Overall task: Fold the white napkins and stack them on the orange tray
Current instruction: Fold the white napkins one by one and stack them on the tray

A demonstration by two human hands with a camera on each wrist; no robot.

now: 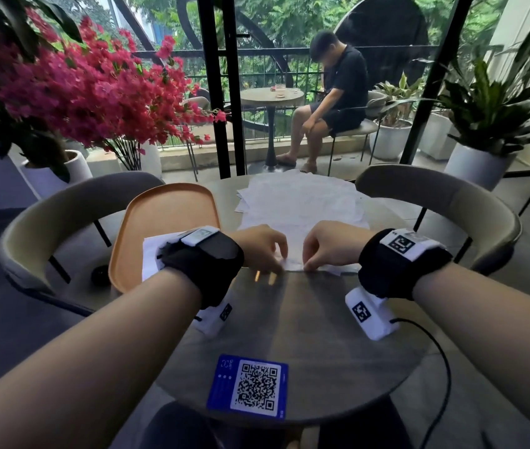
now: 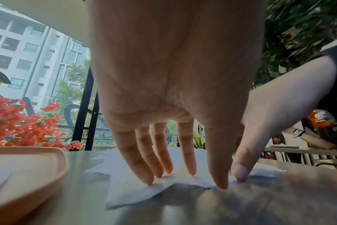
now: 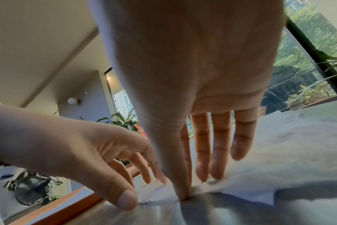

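Note:
On the round table [image 1: 305,319] a white napkin [image 1: 293,254] lies flat, its near edge in front of both hands. My left hand [image 1: 279,266] sets straight fingers and thumb on that edge; the left wrist view shows the left hand [image 2: 187,181] with fingertips [image 2: 150,181] on the napkin [image 2: 137,193]. My right hand [image 1: 309,265] presses the same edge just to the right; the right wrist view shows the right hand [image 3: 198,187] on the napkin [image 3: 260,175]. The orange tray [image 1: 166,205] sits left, a folded napkin [image 1: 152,254] on it partly hidden by my wrist.
A loose pile of white napkins [image 1: 299,196] covers the far middle of the table. A blue QR card [image 1: 250,387] lies near the front edge. Curved chairs [image 1: 451,202] stand left and right. A black cable [image 1: 442,367] hangs off the right side. A person sits beyond the glass.

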